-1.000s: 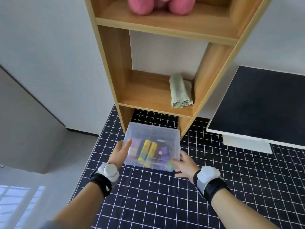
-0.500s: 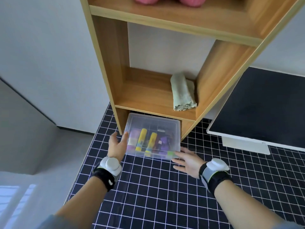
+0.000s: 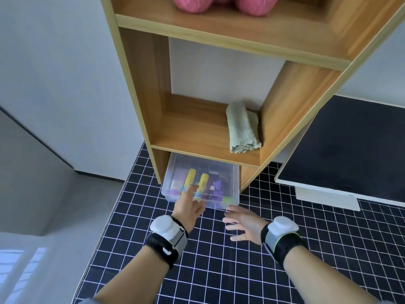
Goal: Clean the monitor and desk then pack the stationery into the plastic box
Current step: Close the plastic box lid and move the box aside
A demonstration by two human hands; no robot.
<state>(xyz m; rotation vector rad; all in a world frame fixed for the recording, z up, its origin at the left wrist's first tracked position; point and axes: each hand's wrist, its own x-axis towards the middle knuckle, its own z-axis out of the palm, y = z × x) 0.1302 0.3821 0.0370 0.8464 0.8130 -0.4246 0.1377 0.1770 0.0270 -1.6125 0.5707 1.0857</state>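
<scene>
Where grey walls meet, black gridded desk mat (image 3: 241, 270), wooden shelf (image 3: 210, 132).

The plastic box (image 3: 200, 183) fills most of the low gap under the shelf (image 3: 203, 148), between its two side panels. Near the box, the desk (image 3: 241, 270) lies bare around both hands. The monitor (image 3: 341, 148) blocks the right side.

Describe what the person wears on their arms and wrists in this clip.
Both forearms are bare. The left hand and right hand are ungloved. Each wrist carries a black-and-grey strap topped by a round white puck; the right strap shows thin green edging.
</scene>
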